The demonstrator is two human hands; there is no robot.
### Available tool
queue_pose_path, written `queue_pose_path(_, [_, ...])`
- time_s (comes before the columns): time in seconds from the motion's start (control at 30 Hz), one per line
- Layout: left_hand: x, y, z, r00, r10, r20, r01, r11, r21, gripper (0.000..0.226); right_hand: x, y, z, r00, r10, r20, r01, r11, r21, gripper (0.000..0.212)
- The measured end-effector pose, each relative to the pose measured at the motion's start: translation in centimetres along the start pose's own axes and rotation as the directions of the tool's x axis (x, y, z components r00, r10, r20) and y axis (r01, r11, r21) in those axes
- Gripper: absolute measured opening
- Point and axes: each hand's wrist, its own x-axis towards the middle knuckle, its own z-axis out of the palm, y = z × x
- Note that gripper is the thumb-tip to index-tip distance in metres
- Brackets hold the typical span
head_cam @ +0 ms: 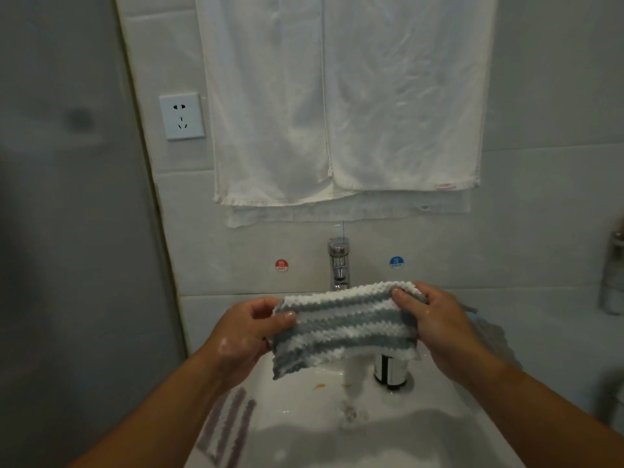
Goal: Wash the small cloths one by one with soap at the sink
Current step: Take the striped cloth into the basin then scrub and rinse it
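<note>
The blue-and-white striped cloth (pixel 341 324) is held spread above the sink (pixel 304 400), in front of the faucet (pixel 338 265). Its long axis is laid from 9 o'clock to 3 o'clock, with the right end raised slightly toward 2 o'clock. The stripes are run along that axis. The lower edge hangs free toward 6 o'clock, clear of the basin, with open room beneath it.

The left end is pinched by the left hand (pixel 246 336), thumb on the near face and fingers curled behind. The right end is gripped by the right hand (pixel 435 322), thumb pressed on the upper corner. Both hands are seen to be wet.

A pale streak below the cloth is possibly running water; blur prevents confirmation. A purple-striped cloth (pixel 229 423) is draped over the sink rim at 7 o'clock. A white towel (pixel 337 96) is hung on the wall at 12 o'clock.
</note>
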Motion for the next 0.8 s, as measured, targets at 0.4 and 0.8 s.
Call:
queue_pose_path(0.4, [-0.5, -0.5, 2.1, 0.995, 0.049, -0.082, -0.027, 0.969, 0.245, 0.024, -0.4, 1.0, 0.2, 0.998, 0.012, 0.061, -0.005, 0.993, -0.117, 0.006])
queue_pose_path(0.8, [-1.6, 0.4, 1.2, 0.987, -0.025, 0.161, 0.022, 1.000, 0.018, 0.015, 0.6, 1.2, -1.5, 0.995, 0.038, -0.087, -0.043, 0.998, -0.052, 0.006])
